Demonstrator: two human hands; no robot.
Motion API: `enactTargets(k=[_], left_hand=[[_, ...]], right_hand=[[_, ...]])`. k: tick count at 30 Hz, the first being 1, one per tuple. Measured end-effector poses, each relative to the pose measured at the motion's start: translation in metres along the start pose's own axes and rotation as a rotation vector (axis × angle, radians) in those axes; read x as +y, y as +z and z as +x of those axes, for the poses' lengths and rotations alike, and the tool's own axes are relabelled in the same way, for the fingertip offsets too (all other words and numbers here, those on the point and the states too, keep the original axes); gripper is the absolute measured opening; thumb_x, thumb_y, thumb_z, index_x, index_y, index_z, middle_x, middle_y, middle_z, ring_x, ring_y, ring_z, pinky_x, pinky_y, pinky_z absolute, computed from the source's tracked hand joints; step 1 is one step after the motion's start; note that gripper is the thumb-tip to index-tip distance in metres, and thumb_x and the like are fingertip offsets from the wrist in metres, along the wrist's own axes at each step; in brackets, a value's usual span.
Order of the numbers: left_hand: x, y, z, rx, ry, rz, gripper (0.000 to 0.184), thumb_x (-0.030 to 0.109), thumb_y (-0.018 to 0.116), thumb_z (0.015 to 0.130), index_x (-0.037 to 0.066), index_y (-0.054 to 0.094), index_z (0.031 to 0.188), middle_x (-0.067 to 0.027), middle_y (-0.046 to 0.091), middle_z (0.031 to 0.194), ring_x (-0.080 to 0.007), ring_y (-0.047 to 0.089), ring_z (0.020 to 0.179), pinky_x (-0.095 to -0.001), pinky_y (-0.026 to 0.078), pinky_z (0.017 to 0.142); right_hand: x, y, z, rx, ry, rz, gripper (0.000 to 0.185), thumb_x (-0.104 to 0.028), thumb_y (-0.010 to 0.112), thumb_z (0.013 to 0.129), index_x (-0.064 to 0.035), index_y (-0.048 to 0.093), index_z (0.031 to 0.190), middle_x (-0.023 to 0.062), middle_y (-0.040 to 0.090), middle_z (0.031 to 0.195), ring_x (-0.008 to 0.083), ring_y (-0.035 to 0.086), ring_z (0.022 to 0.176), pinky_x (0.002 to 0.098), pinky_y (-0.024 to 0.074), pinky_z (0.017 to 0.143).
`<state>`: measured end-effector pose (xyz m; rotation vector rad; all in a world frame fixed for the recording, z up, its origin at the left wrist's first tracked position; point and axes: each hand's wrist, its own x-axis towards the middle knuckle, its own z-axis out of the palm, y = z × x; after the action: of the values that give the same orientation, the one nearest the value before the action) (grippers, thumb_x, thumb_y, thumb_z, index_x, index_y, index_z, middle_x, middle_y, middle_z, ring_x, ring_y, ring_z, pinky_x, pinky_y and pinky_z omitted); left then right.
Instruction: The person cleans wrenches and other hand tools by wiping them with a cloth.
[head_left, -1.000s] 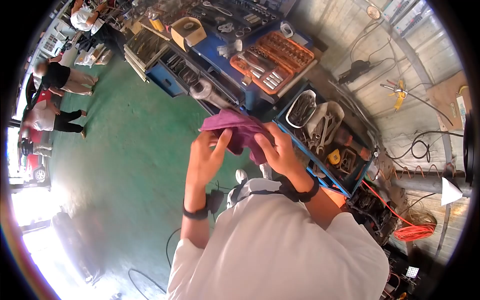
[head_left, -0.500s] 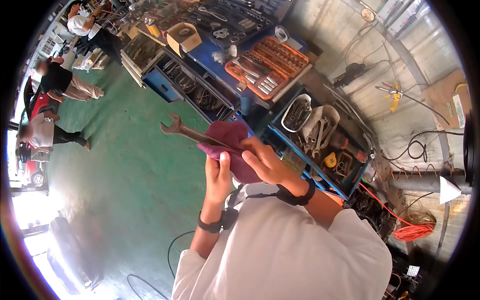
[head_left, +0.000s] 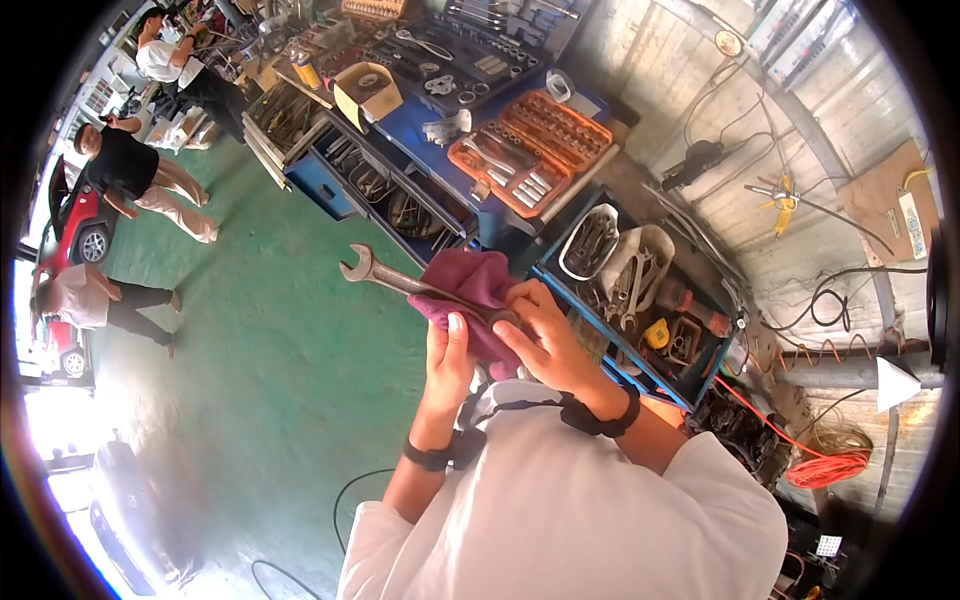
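A combination wrench (head_left: pixel 385 273) lies across a purple cloth (head_left: pixel 468 276) in front of my chest, its open jaw pointing to the upper left. My left hand (head_left: pixel 447 365) is closed on the cloth beneath the wrench's shank, with the thumb up against it. Around the near end of the wrench, my right hand (head_left: pixel 548 345) is closed, thumb and fingers pressing there and touching the cloth. Folds of cloth and the fingers hide part of the shank.
Ahead, a blue workbench holds an orange socket set (head_left: pixel 530 150) and a cardboard box (head_left: pixel 367 92). An open drawer (head_left: pixel 640 290) of wrenches and a yellow tape measure (head_left: pixel 657 334) sits close on my right. Several people stand at the left beyond the green floor (head_left: pixel 270 330).
The wrench, cloth and both hands have shifted slightly right and down in view. More of the wrench's near end shows by my right thumb. A person in black at the left has moved.
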<state>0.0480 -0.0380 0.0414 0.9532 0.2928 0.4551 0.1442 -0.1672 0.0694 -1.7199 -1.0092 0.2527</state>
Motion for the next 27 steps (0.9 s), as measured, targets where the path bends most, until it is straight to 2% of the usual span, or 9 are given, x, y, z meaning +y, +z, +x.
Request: enactTargets(k=[9, 11, 13, 15, 17, 20, 23, 25, 27], left_hand=[[0.024, 0.001, 0.024, 0.13, 0.212, -0.157, 0.038, 0.027, 0.05, 0.103, -0.001, 0.048, 0.129, -0.014, 0.062, 0.123, -0.0256, 0.063, 0.11, -0.0408, 0.052, 0.096], [0.024, 0.0, 0.023, 0.08, 0.184, -0.179, 0.041, 0.027, 0.051, 0.102, -0.002, 0.047, 0.131, -0.0157, 0.061, 0.124, -0.0278, 0.063, 0.11, -0.0445, 0.053, 0.094], [0.013, -0.008, 0.023, 0.108, 0.14, -0.185, 0.042, 0.026, 0.052, 0.102, -0.003, 0.047, 0.132, -0.0163, 0.061, 0.125, -0.0286, 0.063, 0.11, -0.0459, 0.054, 0.094], [0.01, -0.007, 0.023, 0.124, 0.094, -0.192, 0.043, 0.026, 0.052, 0.102, -0.003, 0.046, 0.133, -0.0169, 0.06, 0.126, -0.0294, 0.063, 0.11, -0.0474, 0.054, 0.093], [0.014, 0.0, 0.022, 0.018, 0.045, -0.245, 0.037, 0.021, 0.055, 0.101, -0.003, 0.05, 0.129, -0.0146, 0.062, 0.125, -0.0235, 0.062, 0.111, -0.0383, 0.05, 0.096], [0.017, 0.004, 0.019, -0.001, 0.031, -0.222, 0.035, 0.021, 0.055, 0.101, -0.003, 0.053, 0.126, -0.0125, 0.064, 0.118, -0.0212, 0.063, 0.106, -0.0354, 0.05, 0.093], [0.009, 0.007, 0.015, -0.016, -0.041, -0.138, 0.032, 0.022, 0.055, 0.101, -0.002, 0.055, 0.123, -0.0086, 0.066, 0.11, -0.0157, 0.063, 0.098, -0.0312, 0.05, 0.088], [0.006, 0.01, 0.017, -0.015, -0.111, -0.07, 0.031, 0.022, 0.055, 0.101, -0.002, 0.055, 0.121, -0.0065, 0.066, 0.106, -0.0124, 0.062, 0.094, -0.0285, 0.05, 0.084], [0.01, 0.014, 0.019, -0.053, -0.145, 0.155, 0.026, 0.022, 0.054, 0.102, 0.0, 0.057, 0.115, -0.0032, 0.065, 0.102, -0.0081, 0.059, 0.088, -0.0251, 0.049, 0.078]], right_hand=[[-0.012, -0.027, -0.004, 0.073, 0.007, -0.115, 0.024, -0.018, 0.068, 0.087, -0.0005, 0.054, 0.081, 0.0127, 0.053, 0.089, 0.0299, 0.052, 0.081, 0.0389, 0.0415, 0.075], [-0.009, -0.029, -0.007, 0.051, -0.04, -0.076, 0.023, -0.018, 0.066, 0.089, -0.0001, 0.054, 0.082, 0.0118, 0.052, 0.083, 0.028, 0.052, 0.073, 0.0382, 0.0414, 0.068], [-0.013, -0.028, -0.013, -0.065, 0.182, 0.051, 0.022, -0.017, 0.063, 0.092, 0.0001, 0.054, 0.083, 0.0119, 0.05, 0.08, 0.0258, 0.052, 0.072, 0.0359, 0.0414, 0.067], [-0.01, -0.024, -0.011, -0.034, 0.152, 0.069, 0.024, -0.02, 0.06, 0.095, 0.0005, 0.054, 0.083, 0.0107, 0.051, 0.073, 0.0235, 0.05, 0.064, 0.0341, 0.0409, 0.061], [-0.003, -0.02, -0.01, -0.022, 0.318, 0.203, 0.026, -0.022, 0.061, 0.096, 0.0008, 0.054, 0.085, 0.0091, 0.052, 0.064, 0.0228, 0.05, 0.055, 0.0337, 0.0398, 0.054], [-0.004, -0.015, -0.006, 0.002, 0.345, 0.26, 0.031, -0.024, 0.062, 0.095, 0.0021, 0.054, 0.082, 0.0102, 0.053, 0.059, 0.0233, 0.05, 0.049, 0.034, 0.0391, 0.049], [0.0, -0.013, -0.004, -0.091, 0.334, 0.074, 0.033, -0.025, 0.064, 0.095, 0.003, 0.058, 0.078, 0.0144, 0.055, 0.061, 0.0252, 0.054, 0.051, 0.0344, 0.0418, 0.051], [-0.003, -0.003, -0.002, -0.034, 0.299, 0.08, 0.034, -0.026, 0.065, 0.093, 0.0029, 0.061, 0.075, 0.0185, 0.057, 0.063, 0.0304, 0.055, 0.053, 0.0369, 0.0425, 0.052], [0.011, 0.006, -0.002, 0.043, -0.025, -0.057, 0.031, -0.02, 0.066, 0.092, 0.0023, 0.058, 0.072, 0.0135, 0.058, 0.058, 0.022, 0.054, 0.048, 0.0322, 0.0424, 0.049]])
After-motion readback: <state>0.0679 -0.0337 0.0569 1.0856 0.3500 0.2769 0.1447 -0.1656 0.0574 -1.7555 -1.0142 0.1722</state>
